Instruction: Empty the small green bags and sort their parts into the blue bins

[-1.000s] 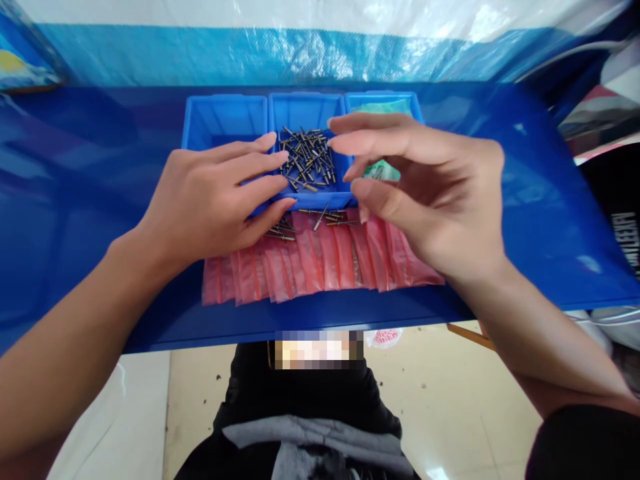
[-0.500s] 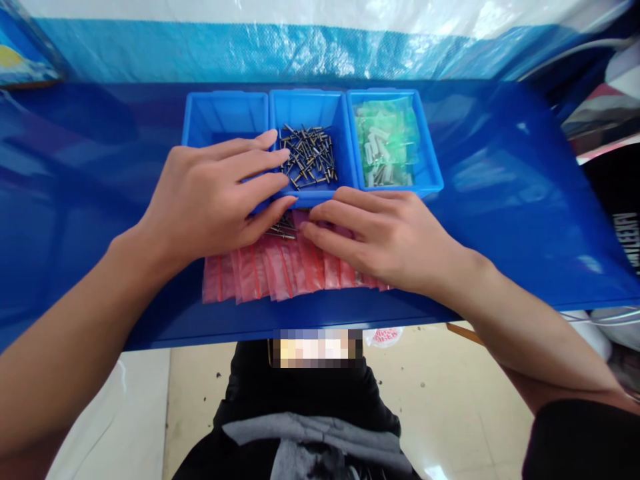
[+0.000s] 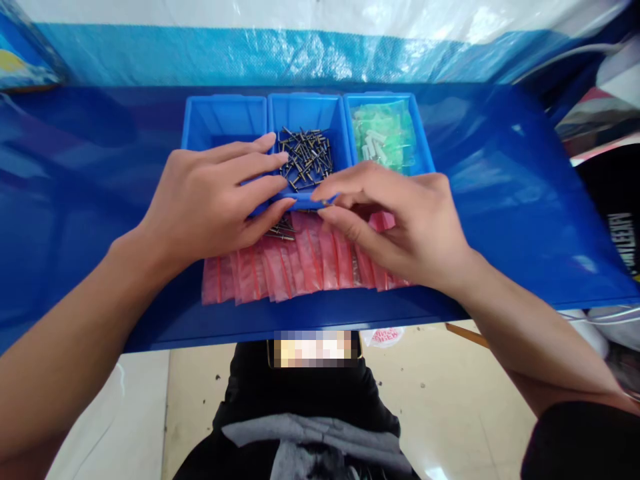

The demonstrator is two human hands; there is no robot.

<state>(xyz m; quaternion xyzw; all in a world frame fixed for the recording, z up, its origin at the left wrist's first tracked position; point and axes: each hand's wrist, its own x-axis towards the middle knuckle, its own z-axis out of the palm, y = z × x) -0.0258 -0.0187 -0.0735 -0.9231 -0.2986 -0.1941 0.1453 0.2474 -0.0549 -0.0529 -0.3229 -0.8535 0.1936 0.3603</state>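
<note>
The right hand [image 3: 395, 223] is closed in a pinch, and a single metal rivet [image 3: 326, 202] appears to be gripped between the tips of the thumb and forefinger, most of it hidden by the fingers. The pinch is held at the front rim of a middle blue plastic bin [image 3: 310, 110], in which a heap of blind rivets [image 3: 305, 159] is contained, just behind the fingertips. The left hand [image 3: 215, 190] is open, with nothing gripped, and its fingers are spread over the bin's left side, just beside the heap. Below those fingers, a few loose rivets [image 3: 280, 230] are lying on a row of overlapping pink plastic bags [image 3: 300, 260], which is spread beneath both hands. To the right of the middle bin, green-tinted packets of small white pieces [image 3: 384, 137] are held in a third bin [image 3: 423, 133]; a matching bin [image 3: 220, 113] is placed against its left side. All three bins are set on a glossy blue shelf [image 3: 500, 200], backed by a blue woven tarpaulin [image 3: 300, 57]. Beneath the shelf, the person's dark clothing [image 3: 310, 407] is seen.
</note>
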